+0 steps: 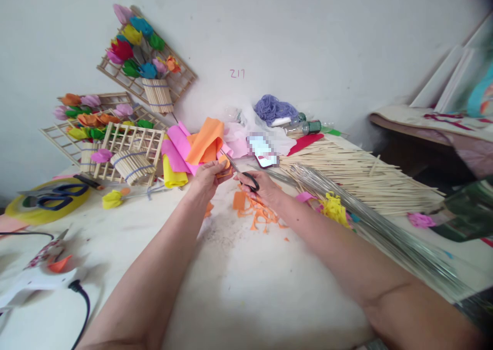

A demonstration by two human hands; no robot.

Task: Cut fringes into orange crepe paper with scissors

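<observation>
My left hand [208, 178] pinches a small orange paper piece [224, 165] above the table. My right hand [262, 188] grips black-handled scissors [241, 172], whose blades point up and left into that paper. Below the hands lies a heap of orange paper scraps [256, 211]. Just behind the hands stand rolled sheets of pink, orange and yellow paper [192, 147].
A glue gun [34, 278] with a black cord lies at the near left. Blue scissors on a yellow tape roll [46, 201] sit at the left. Paper flowers on wooden stick racks [127, 144] lean on the wall. Wooden sticks [358, 172] and metal wires [381, 229] spread right.
</observation>
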